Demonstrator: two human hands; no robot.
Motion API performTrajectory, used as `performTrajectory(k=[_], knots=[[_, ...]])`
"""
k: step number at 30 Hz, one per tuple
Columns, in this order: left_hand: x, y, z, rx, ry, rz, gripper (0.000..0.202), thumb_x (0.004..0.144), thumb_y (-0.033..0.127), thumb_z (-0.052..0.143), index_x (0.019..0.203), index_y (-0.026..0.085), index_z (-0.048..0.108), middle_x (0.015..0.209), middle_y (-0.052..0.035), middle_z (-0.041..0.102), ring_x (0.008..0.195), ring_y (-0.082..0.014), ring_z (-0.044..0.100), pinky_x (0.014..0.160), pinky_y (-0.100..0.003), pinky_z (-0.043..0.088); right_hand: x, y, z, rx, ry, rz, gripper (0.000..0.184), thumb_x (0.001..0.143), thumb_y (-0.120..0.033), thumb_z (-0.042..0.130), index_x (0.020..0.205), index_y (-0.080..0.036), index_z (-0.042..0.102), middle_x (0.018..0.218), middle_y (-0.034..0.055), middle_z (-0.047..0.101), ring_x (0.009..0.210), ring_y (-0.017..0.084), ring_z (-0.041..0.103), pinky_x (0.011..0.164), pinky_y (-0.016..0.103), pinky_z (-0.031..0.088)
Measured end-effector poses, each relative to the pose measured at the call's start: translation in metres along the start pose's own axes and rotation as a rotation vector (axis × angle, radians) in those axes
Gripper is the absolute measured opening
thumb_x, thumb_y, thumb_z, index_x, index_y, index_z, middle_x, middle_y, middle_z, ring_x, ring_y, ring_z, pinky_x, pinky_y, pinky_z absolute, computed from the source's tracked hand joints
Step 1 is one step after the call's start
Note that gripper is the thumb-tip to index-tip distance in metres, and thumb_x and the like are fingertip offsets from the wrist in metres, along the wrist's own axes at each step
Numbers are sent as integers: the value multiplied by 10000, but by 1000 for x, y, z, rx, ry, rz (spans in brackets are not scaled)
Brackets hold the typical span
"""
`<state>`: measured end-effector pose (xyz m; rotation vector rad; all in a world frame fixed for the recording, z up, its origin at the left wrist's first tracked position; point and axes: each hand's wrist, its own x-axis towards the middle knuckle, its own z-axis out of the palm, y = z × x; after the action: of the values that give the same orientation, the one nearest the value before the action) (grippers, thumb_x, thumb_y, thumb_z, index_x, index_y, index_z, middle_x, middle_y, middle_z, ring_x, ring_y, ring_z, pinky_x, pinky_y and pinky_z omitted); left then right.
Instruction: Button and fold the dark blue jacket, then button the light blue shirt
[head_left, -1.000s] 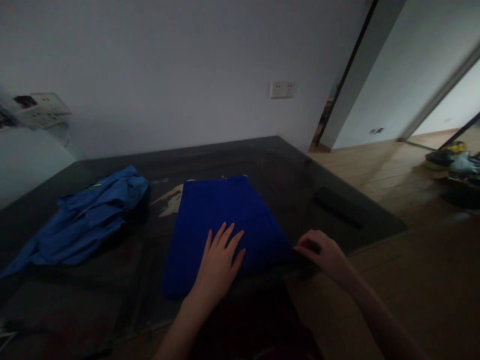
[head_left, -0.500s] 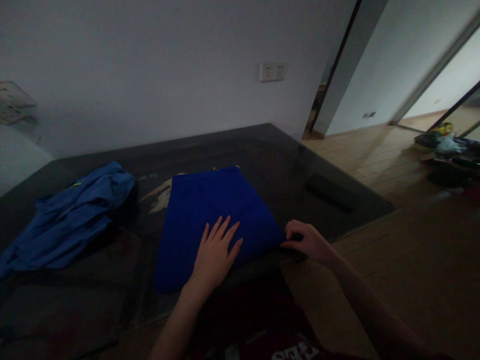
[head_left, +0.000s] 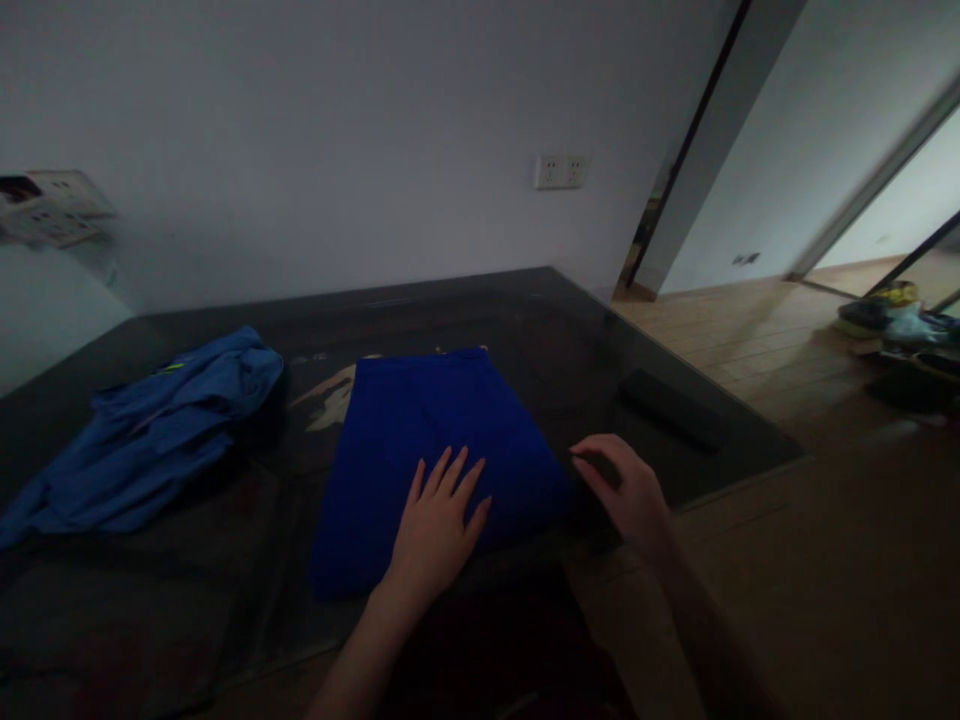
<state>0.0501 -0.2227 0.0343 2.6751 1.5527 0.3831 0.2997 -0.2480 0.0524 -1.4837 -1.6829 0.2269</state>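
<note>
A folded piece of deep-blue cloth [head_left: 442, 420] lies flat on a dark, glossy table. My left hand [head_left: 439, 520] rests palm down on its near part, fingers spread. Just beyond the cloth's right edge is my right hand [head_left: 626, 485], its thumb and index fingertips brought together in a pinch with a gap behind them. Whether anything small is between those tips is too dark to make out. A crumpled blue garment [head_left: 172, 430] with a small yellow-green mark lies to the left, apart from both hands.
On the right part of the table [head_left: 577, 330] is a long black object [head_left: 667, 408]. A wall with a double socket [head_left: 561, 172] stands behind. Wooden floor [head_left: 750, 345] runs past the table's right edge, with a pile of things [head_left: 904, 325] farther off.
My right hand has moved up slightly from the cloth's near right corner, and its thumb and index tips have come together. My left hand stays on the cloth. The view has tilted slightly.
</note>
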Motion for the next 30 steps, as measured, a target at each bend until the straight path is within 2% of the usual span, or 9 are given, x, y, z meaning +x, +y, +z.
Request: performTrajectory(k=[2,5,9,14,20,23,26,28,30], knots=[[0,0,1,7,5,0,504,950,431,341,1404,221,401,1471,-40,400,1388,-250,297,1138,-529,240,6,-28,22,12,10,-46,252,932,-333,443,1064,-212,620,1113,99,632,1062,220,582,934,386,471],[-1,0,3,12,8,10,509,950,417,339,1399,187,407,1470,-50,400,1389,-249,293,1143,-526,234,14,-53,61,-37,-146,-126,384,954,-345,388,1275,-200,541,1327,110,539,1250,226,477,1044,412,404],[-2,0,6,5,22,6,497,947,422,335,1397,225,411,1467,-37,404,1396,-254,278,1146,-575,171,20,-43,94,-267,-328,-121,496,968,-407,327,1375,-156,460,1432,138,436,1346,267,364,1096,495,313],[-3,-1,8,-8,29,-3,528,945,447,320,1424,228,365,1477,-34,386,1399,-252,271,1145,-595,145,21,-10,86,-458,-402,-111,623,944,-546,304,1439,-171,357,1488,132,334,1387,280,277,1098,552,254],[-2,-1,9,-4,40,2,533,943,445,329,1429,228,358,1475,-47,389,1392,-265,285,1137,-600,177,23,13,74,-523,-378,-32,711,929,-605,246,1434,-117,356,1469,170,355,1390,309,258,1096,603,187],[-2,0,9,-4,36,-2,533,937,436,349,1426,225,363,1474,-47,391,1390,-271,288,1132,-607,187,35,3,72,-520,-307,-5,749,923,-606,270,1424,-56,363,1457,212,361,1391,330,244,1104,566,209],[-1,0,7,3,21,1,528,929,404,370,1421,212,373,1472,-53,393,1386,-283,294,1121,-626,192,65,-19,79,-445,-245,-112,719,932,-578,280,1449,-80,319,1486,196,317,1402,306,226,1116,532,218],[-1,1,7,2,21,-1,520,930,402,368,1414,213,385,1464,-56,406,1383,-284,301,1121,-627,192,90,-33,95,-371,-278,-211,692,939,-556,283,1459,-99,304,1496,180,303,1408,281,217,1129,501,215],[-1,0,8,-2,32,-3,516,936,413,355,1412,217,391,1455,-57,422,1381,-277,306,1126,-617,192,113,-38,119,-333,-365,-238,698,938,-550,299,1455,-80,307,1502,186,284,1411,277,210,1138,470,207]])
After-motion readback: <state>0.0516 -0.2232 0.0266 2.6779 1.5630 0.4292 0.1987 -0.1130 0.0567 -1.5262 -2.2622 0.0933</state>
